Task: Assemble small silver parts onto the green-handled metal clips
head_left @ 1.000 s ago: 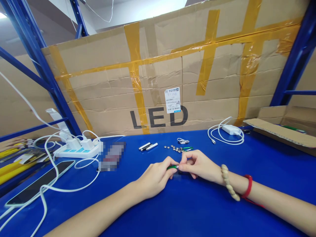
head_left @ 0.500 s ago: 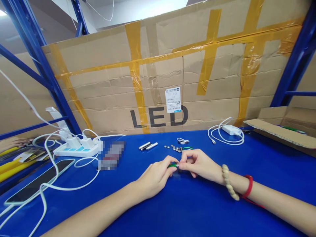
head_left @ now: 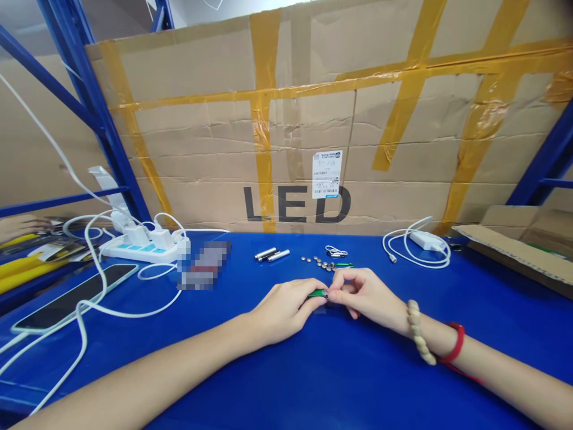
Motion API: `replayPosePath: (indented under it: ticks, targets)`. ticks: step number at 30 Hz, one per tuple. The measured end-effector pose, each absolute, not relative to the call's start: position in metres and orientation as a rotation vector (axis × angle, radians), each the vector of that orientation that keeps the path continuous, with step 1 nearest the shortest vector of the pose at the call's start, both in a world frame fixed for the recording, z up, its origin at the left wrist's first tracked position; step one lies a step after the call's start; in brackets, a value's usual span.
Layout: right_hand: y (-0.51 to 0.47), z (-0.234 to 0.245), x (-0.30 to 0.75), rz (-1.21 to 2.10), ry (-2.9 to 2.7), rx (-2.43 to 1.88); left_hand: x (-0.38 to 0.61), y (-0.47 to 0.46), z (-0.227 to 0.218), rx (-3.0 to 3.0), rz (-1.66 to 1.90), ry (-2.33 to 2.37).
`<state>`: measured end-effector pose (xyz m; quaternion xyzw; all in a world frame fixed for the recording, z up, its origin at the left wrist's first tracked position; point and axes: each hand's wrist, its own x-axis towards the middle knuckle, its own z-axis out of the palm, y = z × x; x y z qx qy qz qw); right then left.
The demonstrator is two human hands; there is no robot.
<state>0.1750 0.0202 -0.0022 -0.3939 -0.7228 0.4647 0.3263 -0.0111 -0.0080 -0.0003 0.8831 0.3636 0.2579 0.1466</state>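
Between my two hands is a small green tube (head_left: 317,293) with a silvery end. My left hand (head_left: 284,307) is closed around it, thumb below and fingers above. At its silvery end, the thumb and forefinger of my right hand (head_left: 364,292) are pinched together; whether a smaller part sits between those fingertips is hidden. Just beyond lie several button cells (head_left: 319,262), a second green piece (head_left: 344,265) and a white looped cord (head_left: 335,251). Farther left, a few silver and black tubes (head_left: 271,255) rest side by side.
A power strip (head_left: 150,254) with tangled white cables and a phone (head_left: 76,298) occupy the left. At the back right are a white adapter (head_left: 425,240) and an open cardboard box (head_left: 514,251). A large carton (head_left: 206,161) stands behind. Another person's hand (head_left: 22,226) shows far left.
The camera view has tilted down and shifted slightly left. Both hands keep their grip at the green tube, of which a little more shows between the fingers.
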Motion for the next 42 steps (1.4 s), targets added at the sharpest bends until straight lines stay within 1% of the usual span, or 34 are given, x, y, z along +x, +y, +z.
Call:
replayPosePath:
  ticks: [9, 18, 29, 37, 42]
  targets:
    - [0.0211, -0.0028, 0.1759, 1.231, -1.893, -1.034, -0.0101, -0.0118, 0.0014, 2.527, 0.716, 1.077]
    - [0.0214, -0.0043, 0.1754, 1.208, -1.86, -0.994, -0.0084, -0.0085, -0.0006, 2.473, 0.882, 1.068]
    - [0.0174, 0.0012, 0.1749, 1.194, -1.817, -0.989, -0.0068, -0.0112, 0.0026, 2.494, 0.89, 1.124]
    - [0.0189, -0.0013, 0.1748, 1.284, -1.792, -0.972, -0.0077, -0.0105, 0.0004, 2.577, 0.899, 1.126]
    - [0.0197, -0.0015, 0.1748, 1.311, -1.781, -0.981, -0.0072, -0.0112, 0.0002, 2.532, 0.884, 1.102]
